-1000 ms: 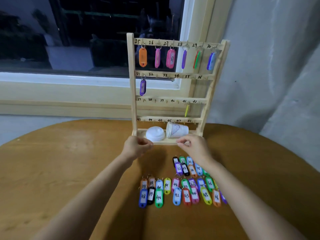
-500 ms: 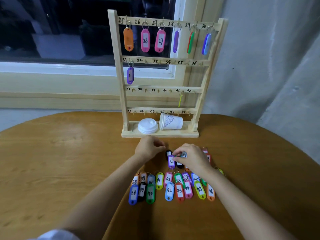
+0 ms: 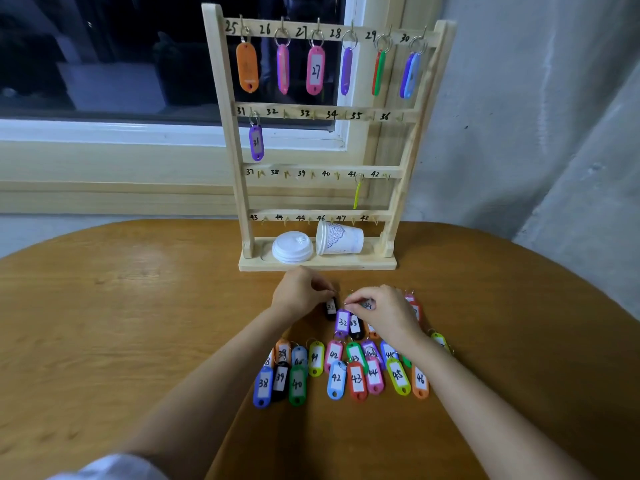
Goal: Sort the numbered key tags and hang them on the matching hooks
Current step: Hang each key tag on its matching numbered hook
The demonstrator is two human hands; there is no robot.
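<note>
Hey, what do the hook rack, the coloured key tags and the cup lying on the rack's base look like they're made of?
Hook rack: pale wood, matte, apparently unpainted, with handwritten numbers.
Key tags: coloured plastic, smooth and slightly glossy, with white inserts that look like paper.
Cup: probably paper, matte white with a printed pattern.

The left hand (image 3: 301, 294) and the right hand (image 3: 384, 311) are being shown bare. The left forearm (image 3: 207, 382) and the right forearm (image 3: 485, 403) are likewise being left uncovered, from the wrists down to the lower edge of the view. A sleeve (image 3: 110, 467) is being worn on the left arm. Only a small part of it is being caught, in the bottom left corner, where a pale, whitish fabric with a faint bluish cast is being seen, rounded and softly blurred. The rest of the garment is being cut off by the frame.
</note>
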